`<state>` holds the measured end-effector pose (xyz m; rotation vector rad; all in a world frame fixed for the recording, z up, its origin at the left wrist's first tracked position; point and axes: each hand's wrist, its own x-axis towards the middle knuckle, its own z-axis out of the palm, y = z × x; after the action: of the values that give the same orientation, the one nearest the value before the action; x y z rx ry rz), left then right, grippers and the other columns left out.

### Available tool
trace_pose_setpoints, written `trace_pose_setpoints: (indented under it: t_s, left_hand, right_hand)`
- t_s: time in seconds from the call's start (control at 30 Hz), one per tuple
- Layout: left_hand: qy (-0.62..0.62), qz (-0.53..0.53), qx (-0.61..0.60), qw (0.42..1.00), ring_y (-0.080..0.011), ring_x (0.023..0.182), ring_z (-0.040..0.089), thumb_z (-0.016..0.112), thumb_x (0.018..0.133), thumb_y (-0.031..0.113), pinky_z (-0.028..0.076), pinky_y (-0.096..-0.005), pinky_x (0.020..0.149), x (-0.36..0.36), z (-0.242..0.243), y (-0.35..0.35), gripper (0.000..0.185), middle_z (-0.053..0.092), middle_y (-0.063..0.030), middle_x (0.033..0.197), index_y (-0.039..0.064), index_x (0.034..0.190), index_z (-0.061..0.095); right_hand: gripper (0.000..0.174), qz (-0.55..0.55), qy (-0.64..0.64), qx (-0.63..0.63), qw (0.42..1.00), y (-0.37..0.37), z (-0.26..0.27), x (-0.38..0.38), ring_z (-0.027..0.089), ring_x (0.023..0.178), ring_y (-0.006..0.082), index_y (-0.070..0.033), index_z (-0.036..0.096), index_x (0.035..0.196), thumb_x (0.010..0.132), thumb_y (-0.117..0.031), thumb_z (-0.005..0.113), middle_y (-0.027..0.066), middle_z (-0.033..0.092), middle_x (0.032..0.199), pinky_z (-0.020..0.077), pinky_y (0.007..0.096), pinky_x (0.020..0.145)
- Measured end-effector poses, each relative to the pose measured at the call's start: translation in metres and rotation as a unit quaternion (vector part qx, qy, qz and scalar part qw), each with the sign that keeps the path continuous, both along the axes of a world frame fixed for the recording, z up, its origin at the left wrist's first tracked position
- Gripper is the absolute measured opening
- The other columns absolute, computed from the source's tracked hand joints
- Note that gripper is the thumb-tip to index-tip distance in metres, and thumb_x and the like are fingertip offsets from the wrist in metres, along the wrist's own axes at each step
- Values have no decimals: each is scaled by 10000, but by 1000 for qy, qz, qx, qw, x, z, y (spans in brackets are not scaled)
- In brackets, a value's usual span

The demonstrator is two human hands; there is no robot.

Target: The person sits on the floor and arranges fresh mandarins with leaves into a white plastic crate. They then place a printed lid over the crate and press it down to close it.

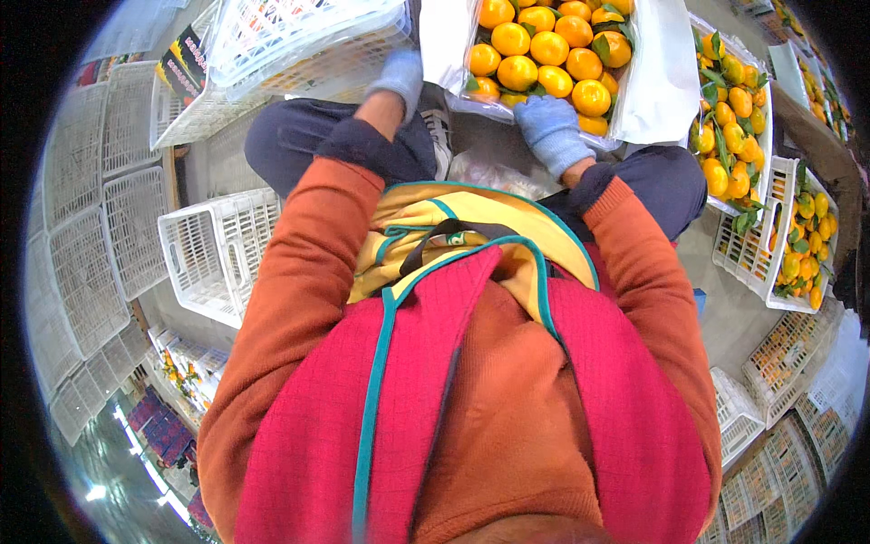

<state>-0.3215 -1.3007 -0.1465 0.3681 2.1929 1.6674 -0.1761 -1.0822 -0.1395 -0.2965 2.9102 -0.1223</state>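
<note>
My right hand [552,134], in a light blue knit glove, is at the near edge of a crate full of orange mandarins [549,49], some with green leaves. Its fingers reach the nearest fruit; whether they grip anything cannot be told. White paper liner [656,75] folds out over the crate's right side, and more liner [445,41] stands at its left. My left hand [401,80], gloved alike, is beside the right end of a stack of white plastic crates [306,51]. Its fingers are partly hidden, so I cannot see what they hold.
To the right stand a crate of leafy mandarins [731,126] and another filled crate [781,238]. An upright white crate [221,251] is by my left elbow. Stacked crates [81,272] line the far left. A printed carton panel [183,64] leans in a crate. Clear plastic [503,173] lies between my legs.
</note>
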Motion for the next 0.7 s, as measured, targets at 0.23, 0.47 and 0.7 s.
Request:
trace_pose_setpoints:
  t_s: [0.23,0.47,0.7]
  left_hand:
    - [-498,148,-8,854,-244,746,633,508,958,333,523,-373,695,67,-4,3,264,635,-70,840,97,1039,594]
    - [-469,25,-177,865,-86,483,495,510,945,292,368,-230,419,55,2,15,217,566,36,635,127,830,591]
    - [-342,124,2,931,-83,474,479,558,921,292,384,-228,440,38,20,46,240,559,21,626,99,788,607]
  right_hand:
    - [173,-68,-2,-92,993,4,-8,-3,673,813,324,-147,686,887,846,-271,573,130,679,874,531,456,676]
    - [242,-136,-35,-157,978,3,-9,-22,634,853,354,-133,662,940,853,-354,613,147,657,903,508,451,708]
    - [292,-129,59,-163,976,17,-20,-5,636,888,329,-139,669,1066,863,-341,612,141,662,929,506,420,775]
